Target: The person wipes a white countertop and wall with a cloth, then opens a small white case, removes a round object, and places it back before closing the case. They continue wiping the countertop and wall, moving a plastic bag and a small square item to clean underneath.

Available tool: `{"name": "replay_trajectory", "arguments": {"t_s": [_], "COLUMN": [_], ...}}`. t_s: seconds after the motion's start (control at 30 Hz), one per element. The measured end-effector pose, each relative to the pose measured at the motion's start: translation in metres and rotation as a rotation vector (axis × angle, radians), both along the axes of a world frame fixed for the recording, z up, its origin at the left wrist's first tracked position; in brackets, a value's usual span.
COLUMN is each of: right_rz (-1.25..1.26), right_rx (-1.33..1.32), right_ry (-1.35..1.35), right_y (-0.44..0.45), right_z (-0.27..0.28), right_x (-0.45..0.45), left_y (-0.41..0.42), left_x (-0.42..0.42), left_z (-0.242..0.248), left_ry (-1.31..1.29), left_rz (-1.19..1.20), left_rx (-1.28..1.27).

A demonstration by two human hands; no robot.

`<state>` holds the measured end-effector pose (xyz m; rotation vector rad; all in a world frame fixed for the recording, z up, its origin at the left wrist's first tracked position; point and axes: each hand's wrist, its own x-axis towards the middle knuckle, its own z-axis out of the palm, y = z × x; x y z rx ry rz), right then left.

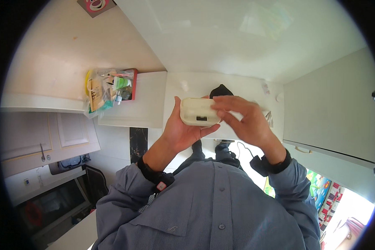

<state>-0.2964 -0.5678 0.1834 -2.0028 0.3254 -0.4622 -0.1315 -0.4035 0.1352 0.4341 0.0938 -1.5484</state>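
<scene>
My left hand (pixel 186 132) holds a small cream-coloured box (pixel 195 107) with rounded corners in front of my chest. A small dark rectangle shows near the box's lower edge. My right hand (pixel 245 118) is at the right end of the box, its fingertips in front of that end and slightly blurred. Whether these fingers grip the box or only touch it is unclear. Beyond the box, a pointed black object (pixel 221 90) lies on the white surface (pixel 187 82), partly hidden by the box and my right hand.
On the left, a clear plastic bag (pixel 95 90) and a red-edged box (pixel 134 84) hold several small items, including a green and white tube (pixel 122 82). A pale cloth-like item (pixel 268 118) is partly behind my right hand. White cabinets (pixel 328 103) rise on the right.
</scene>
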Motion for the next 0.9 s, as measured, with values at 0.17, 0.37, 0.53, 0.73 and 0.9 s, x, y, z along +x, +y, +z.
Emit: {"name": "replay_trajectory", "arguments": {"t_s": [0.17, 0.37, 0.53, 0.73, 0.9], "right_rz": [-0.03, 0.011, -0.019, -0.154, -0.303], "right_rx": [-0.599, -0.722, -0.666, -0.48, -0.209], "right_ry": [-0.037, -0.073, -0.061, -0.001, 0.107], "right_y": [0.029, 0.04, 0.037, 0.017, -0.009], "right_z": [-0.01, -0.042, -0.069, -0.087, -0.117], "right_x": [-0.001, 0.005, -0.004, -0.029, -0.063], "left_y": [0.004, 0.006, -0.002, -0.024, -0.038], "left_x": [0.001, -0.011, -0.015, -0.021, -0.029], "left_z": [-0.005, -0.017, -0.027, -0.051, -0.072], "left_ry": [0.026, -0.057, -0.055, -0.356, -0.352], "left_rz": [-0.024, -0.022, -0.1, -0.282, -0.199], "left_rx": [-0.126, 0.243, 0.283, 0.232, 0.264]}}
